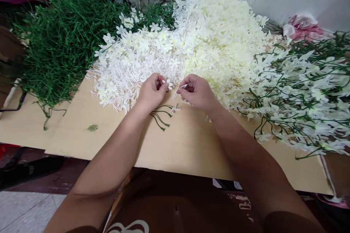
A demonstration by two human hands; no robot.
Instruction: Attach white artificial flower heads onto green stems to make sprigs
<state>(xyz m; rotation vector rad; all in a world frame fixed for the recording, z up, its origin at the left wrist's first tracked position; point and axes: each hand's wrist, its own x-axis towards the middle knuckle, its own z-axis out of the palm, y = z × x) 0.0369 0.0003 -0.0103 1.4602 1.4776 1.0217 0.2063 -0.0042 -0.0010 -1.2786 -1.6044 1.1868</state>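
Pretty basic room tbh: tan tabletop (180,149) right by a pale tiled wall (298,3), greyish tile floor (22,209) at lower left, kinda soft light.

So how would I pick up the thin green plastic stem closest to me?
Pinch the thin green plastic stem near its free tip, coming from above and the right. That looks easiest: the tips fan apart on the tabletop, while the other ends crowd in beside the left forearm.

White artificial blossom (167,84) — petals open, upheld in left hand (153,90); thin white stamen strand (183,86) — tilted in right hand (195,91), at blossom's 3 o'clock.
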